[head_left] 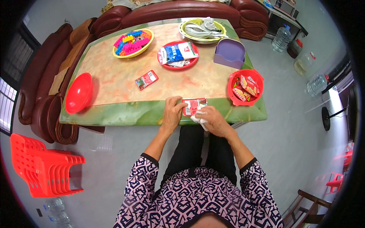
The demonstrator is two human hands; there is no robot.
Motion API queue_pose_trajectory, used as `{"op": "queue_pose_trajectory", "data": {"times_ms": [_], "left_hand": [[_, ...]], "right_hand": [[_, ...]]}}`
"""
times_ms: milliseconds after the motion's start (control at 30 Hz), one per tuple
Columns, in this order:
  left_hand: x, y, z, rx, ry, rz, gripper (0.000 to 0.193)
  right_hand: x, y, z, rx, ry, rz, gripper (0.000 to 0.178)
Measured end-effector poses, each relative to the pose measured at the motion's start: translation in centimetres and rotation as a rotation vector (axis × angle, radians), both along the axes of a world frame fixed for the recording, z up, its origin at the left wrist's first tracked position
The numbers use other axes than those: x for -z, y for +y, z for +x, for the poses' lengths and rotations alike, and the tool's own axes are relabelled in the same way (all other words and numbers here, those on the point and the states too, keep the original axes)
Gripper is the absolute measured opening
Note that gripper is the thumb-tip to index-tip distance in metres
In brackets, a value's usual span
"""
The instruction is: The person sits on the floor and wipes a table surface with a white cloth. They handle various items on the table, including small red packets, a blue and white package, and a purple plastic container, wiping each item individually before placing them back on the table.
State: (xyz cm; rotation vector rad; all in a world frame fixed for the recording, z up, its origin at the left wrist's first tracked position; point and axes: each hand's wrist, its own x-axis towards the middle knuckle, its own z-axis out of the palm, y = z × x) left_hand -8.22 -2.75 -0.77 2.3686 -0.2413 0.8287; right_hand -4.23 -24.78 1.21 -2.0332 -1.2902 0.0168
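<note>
A flat red packet (194, 105) with a white label lies at the near edge of the table. My left hand (173, 113) steadies its left side, fingers bent and thumb pressed on its edge. In my closed right hand (214, 121) is a bunched white cloth (200, 117), which rests against the packet's lower right part. Farther off, a second red packet (146, 79) with a picture on it lies at a slant on the table. The right palm and part of the cloth are hidden.
Around the table (152, 113) stand a red bowl (79, 94), a yellow basin of toy bricks (132, 43), a red plate of packets (178, 54), a basin of spoons (202, 30), a purple box (229, 53) and a red basin of snacks (246, 87). Red stools (45, 166) are stacked left.
</note>
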Motion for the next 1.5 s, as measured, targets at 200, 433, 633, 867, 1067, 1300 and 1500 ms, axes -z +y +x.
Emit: {"op": "queue_pose_trajectory", "data": {"times_ms": [200,433,633,867,1067,1300,1500], "left_hand": [[-2.5,-3.4,-2.0,-0.205,0.030,-0.008,0.035],[0.6,-7.0,-3.4,-0.121,0.047,-0.038,0.034],[1.6,-6.3,-3.4,-0.090,-0.010,-0.005,0.034],[0.5,-6.6,-3.3,-0.075,-0.020,-0.048,0.040],[0.9,-6.2,-3.3,-0.051,-0.065,-0.032,0.038],[0.4,-6.1,-3.6,0.009,-0.017,-0.015,0.039],[1.2,-5.4,-3.6,0.036,-0.049,0.083,0.036]], "right_hand": [[0.4,3.0,3.0,0.476,-0.115,0.263,0.033],[1.8,1.9,1.2,0.469,0.044,0.140,0.036],[0.7,3.5,2.8,0.128,0.037,0.178,0.028],[2.1,8.7,5.5,0.189,-0.160,0.168,0.021],[2.0,4.6,3.6,0.229,-0.198,0.146,0.036],[1.6,0.2,-0.4,0.298,-0.199,0.168,0.034],[1.5,2.8,1.2,0.317,-0.199,0.119,0.027]]}}
